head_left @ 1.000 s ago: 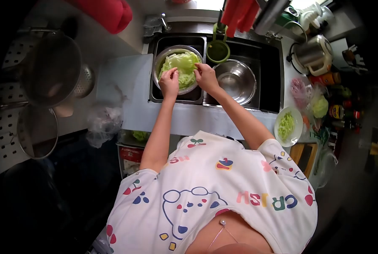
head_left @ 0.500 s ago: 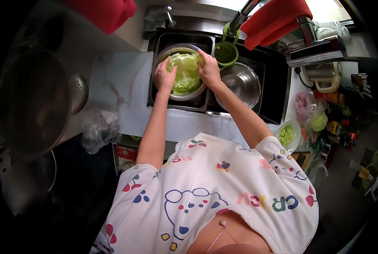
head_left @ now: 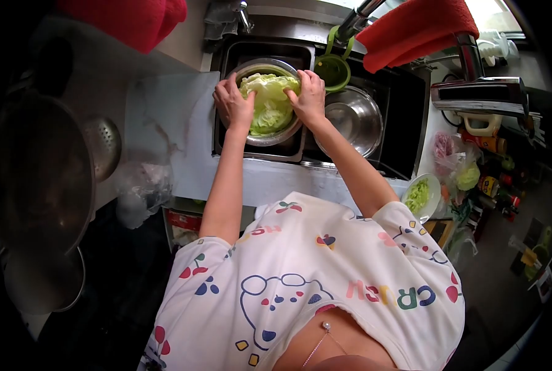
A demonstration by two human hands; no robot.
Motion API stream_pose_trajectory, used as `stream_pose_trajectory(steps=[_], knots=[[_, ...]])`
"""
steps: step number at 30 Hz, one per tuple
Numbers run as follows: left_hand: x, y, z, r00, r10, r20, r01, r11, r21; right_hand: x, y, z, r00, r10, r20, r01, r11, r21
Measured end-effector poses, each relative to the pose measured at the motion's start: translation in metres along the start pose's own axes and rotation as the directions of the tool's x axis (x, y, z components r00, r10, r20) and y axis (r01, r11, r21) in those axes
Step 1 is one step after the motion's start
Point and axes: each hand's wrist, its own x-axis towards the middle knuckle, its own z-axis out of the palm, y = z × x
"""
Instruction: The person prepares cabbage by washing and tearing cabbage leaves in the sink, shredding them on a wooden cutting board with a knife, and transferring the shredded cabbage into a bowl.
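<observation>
Pale green lettuce leaves sit in a round metal bowl in the left sink basin. My left hand is at the bowl's left side, its thumb pressed on the leaves and its fingers curled at their outer edge, near the rim. Opposite it, my right hand has its thumb on the right edge of the leaves, with the fingers bent over behind. Both hands grip the lettuce from its two sides. The fingertips are partly hidden, so whether they also touch the bowl's rim I cannot tell.
A second metal bowl and a green strainer-like container are in the right basin. The faucet and a red cloth hang above. A plate of shredded greens stands on the right; a plastic bag lies left.
My left hand has shifted outward to the left and my right hand slightly right. The upper edge of the lettuce leaves looks wider and more bunched. The view has moved a little.
</observation>
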Motion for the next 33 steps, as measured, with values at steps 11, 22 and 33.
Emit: stream_pose_trajectory(steps=[11, 22, 33], knots=[[0.026, 0.006, -0.009, 0.973, -0.117, 0.199, 0.078, 0.978, 0.194, 0.019, 0.001, 0.0, 0.974, 0.15, 0.169, -0.133, 0.985, -0.108], [0.031, -0.003, -0.031, 0.992, -0.045, 0.12, 0.069, 0.978, -0.199, 0.016, -0.016, -0.038, 0.969, -0.003, 0.245, -0.135, 0.828, 0.544], [0.002, 0.034, -0.065, 0.907, 0.009, -0.422, -0.182, 0.91, -0.371, 0.0, -0.033, -0.099, 0.933, -0.347, -0.092, 0.354, 0.846, 0.399]])
